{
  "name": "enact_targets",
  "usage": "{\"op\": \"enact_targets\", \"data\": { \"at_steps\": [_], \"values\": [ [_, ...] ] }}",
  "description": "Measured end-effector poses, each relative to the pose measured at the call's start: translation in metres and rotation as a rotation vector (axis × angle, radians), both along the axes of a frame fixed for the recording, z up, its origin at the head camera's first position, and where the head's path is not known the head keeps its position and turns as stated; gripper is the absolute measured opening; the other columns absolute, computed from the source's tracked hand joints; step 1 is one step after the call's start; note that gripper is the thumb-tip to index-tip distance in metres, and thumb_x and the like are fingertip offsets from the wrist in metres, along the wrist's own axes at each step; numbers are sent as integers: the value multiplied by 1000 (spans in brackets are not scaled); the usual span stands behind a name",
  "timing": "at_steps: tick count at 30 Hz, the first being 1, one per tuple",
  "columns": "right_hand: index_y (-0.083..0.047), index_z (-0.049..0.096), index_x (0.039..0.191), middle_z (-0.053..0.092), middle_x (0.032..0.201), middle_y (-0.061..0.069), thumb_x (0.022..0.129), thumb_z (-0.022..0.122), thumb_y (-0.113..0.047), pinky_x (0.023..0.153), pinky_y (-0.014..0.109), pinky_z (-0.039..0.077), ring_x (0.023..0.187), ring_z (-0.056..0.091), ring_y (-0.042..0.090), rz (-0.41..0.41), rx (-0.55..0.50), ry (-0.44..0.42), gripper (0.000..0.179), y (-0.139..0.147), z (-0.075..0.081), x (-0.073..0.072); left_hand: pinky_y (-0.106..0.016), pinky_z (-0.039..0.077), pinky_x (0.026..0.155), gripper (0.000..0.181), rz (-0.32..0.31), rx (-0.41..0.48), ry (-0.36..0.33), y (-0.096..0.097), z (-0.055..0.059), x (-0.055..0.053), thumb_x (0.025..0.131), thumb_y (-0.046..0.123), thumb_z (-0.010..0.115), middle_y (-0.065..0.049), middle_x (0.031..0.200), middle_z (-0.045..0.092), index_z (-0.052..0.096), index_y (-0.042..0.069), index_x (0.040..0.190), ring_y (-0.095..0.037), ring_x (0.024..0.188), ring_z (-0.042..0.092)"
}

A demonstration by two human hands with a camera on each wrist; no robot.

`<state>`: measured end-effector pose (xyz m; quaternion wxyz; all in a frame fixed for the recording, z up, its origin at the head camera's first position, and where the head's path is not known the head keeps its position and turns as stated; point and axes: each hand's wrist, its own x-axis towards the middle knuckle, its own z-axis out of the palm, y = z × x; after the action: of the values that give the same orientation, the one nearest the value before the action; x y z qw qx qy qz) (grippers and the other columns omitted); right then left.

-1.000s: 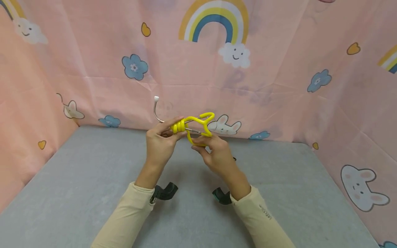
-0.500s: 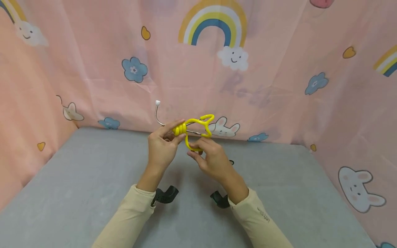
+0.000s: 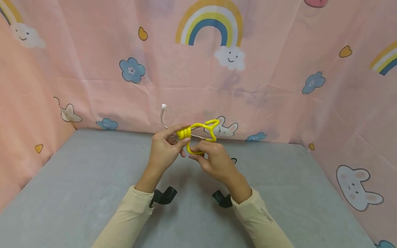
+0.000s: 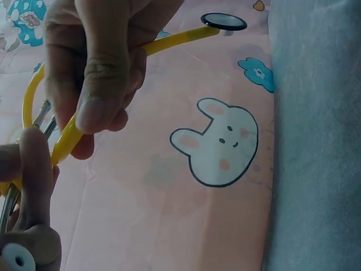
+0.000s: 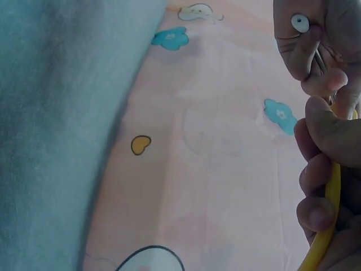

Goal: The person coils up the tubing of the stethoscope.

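I am holding a stethoscope [image 3: 212, 128] up above the bench [image 3: 93, 175], near the middle of its far edge and well apart from the two far corners. My left hand [image 3: 163, 151] is grasping the stack of coils [image 3: 184, 133], thumb on the near side and a finger along the top. These yellow turns are sitting around the metal ear tubes [image 3: 197, 136]. On the left, one tube is curving up past my hand and ending in a white ear tip [image 3: 163, 106]. Toward the right, the yellow fork is spreading out beyond the coils, its two arms meeting the metal.

My right hand [image 3: 214, 157] is pinching the yellow tubing [image 4: 69, 141] just below the fork, between thumb and curled fingers. In the left wrist view, the tubing is coming out beyond that hand and running to a black-rimmed chest piece [image 4: 224, 21], which is hanging free of both hands.

Both forearms, in cream sleeves [image 3: 124, 217], are reaching in from the near edge of the bench, and a black wrist mount [image 3: 165, 195] is jutting inward at each cuff. Past the far edge, a pink curtain [image 3: 273, 44] is hanging, printed with rainbows, flowers and rabbits.
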<state>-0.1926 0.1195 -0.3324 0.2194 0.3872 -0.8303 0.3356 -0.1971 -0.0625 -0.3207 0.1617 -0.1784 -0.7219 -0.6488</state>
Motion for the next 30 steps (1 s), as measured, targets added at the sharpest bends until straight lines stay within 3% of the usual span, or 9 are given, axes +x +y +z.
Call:
{"op": "enact_targets", "data": {
  "at_steps": [5,8,13,19,24,30],
  "values": [
    [-5,77,95,73,84,3,81,81,-6,63,26,54,69,59,10,44,-16,13,15,1,-1,-4,-27,50,49,37,-64,29,-16,-5,1,0,86,8,78,-10,122,69,71,9,122,-23,44,62],
    [-5,77,95,73,84,2,80,81,-7,63,24,53,69,59,9,42,-10,12,15,0,-2,-5,-27,51,47,35,-52,16,2,-6,0,0,86,10,78,-10,120,69,73,11,120,-20,42,59],
    [-6,76,102,70,84,1,83,80,-9,63,21,51,70,56,9,-28,30,-26,20,-5,0,4,-24,45,40,32,105,-21,81,-9,-5,1,83,7,80,-10,113,73,76,13,114,-14,37,51],
    [-5,72,108,69,92,2,89,74,-13,69,21,57,77,63,9,-149,68,-118,21,-14,3,14,-19,47,44,35,288,-65,169,-13,-10,1,79,5,83,-10,112,74,77,11,113,-12,46,57],
    [-6,69,105,70,96,4,89,74,-13,70,25,59,79,65,13,-224,19,-139,18,-16,5,11,-14,53,58,35,351,-45,244,-14,-7,-3,79,5,83,-12,112,75,76,6,113,-22,60,66],
    [-9,70,99,69,91,0,88,75,-16,68,25,58,76,63,11,-285,16,-149,14,-13,7,7,-11,53,62,35,415,-5,259,-20,-1,-8,78,2,83,-14,110,75,76,5,112,-26,64,67]
  ]
}}
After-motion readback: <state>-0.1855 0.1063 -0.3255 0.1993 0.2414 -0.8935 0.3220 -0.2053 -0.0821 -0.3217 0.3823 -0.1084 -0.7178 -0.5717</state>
